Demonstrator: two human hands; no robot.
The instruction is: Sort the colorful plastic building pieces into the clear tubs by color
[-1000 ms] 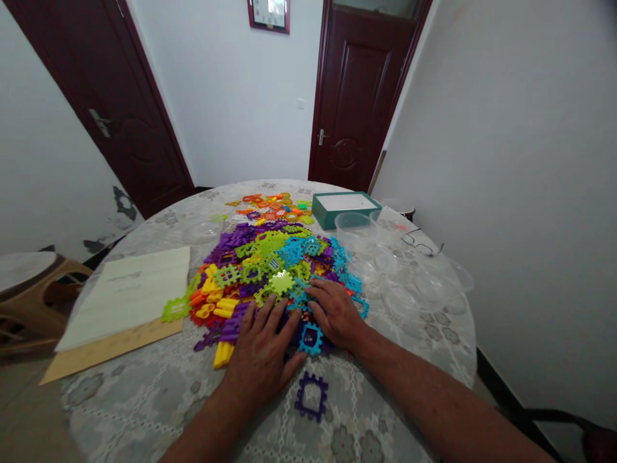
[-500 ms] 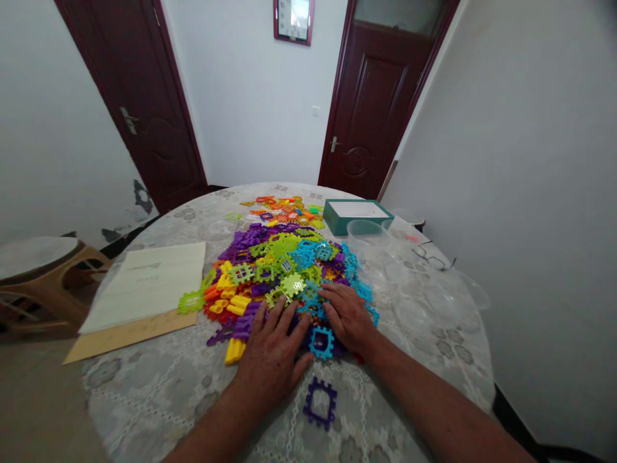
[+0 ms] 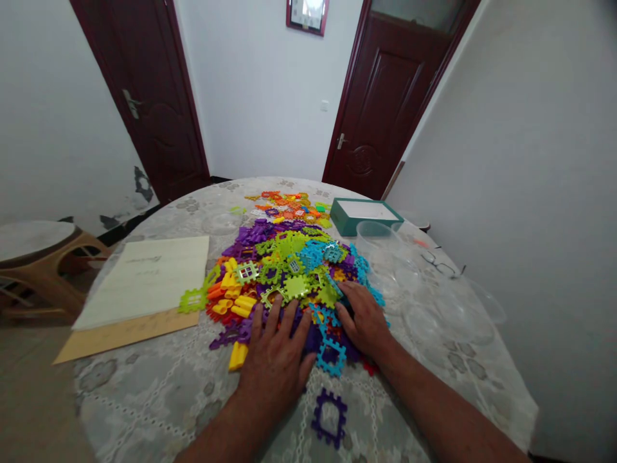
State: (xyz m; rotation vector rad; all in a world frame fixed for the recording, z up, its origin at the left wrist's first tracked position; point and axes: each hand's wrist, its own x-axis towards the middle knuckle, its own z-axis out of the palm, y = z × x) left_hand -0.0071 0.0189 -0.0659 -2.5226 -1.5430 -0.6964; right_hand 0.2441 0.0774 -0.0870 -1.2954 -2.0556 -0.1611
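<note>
A heap of plastic building pieces (image 3: 289, 247) in green, purple, blue, yellow and orange covers the middle of the table. My left hand (image 3: 277, 354) lies on the near edge of the heap, palm down with its fingers spread. My right hand (image 3: 365, 316) is at the heap's right side, its fingers closed around a blue piece (image 3: 333, 284). Between the hands lies a blue square frame piece (image 3: 331, 357). Nearer to me, a purple frame piece (image 3: 329, 417) rests alone on the patterned tablecloth. Yellow tube pieces (image 3: 238, 355) are just left of my left hand.
At the left lie a pale paper sheet (image 3: 149, 276) and a brown card (image 3: 120, 334). A green box (image 3: 366, 215) stands behind right. Clear plastic containers (image 3: 378, 244) and eyeglasses (image 3: 441, 265) are on the right, and a stool (image 3: 36, 241) stands at far left.
My right hand has moved slightly right and now has a blue piece at its fingertips. Blue pieces between the hands have shifted. The view has turned slightly.
</note>
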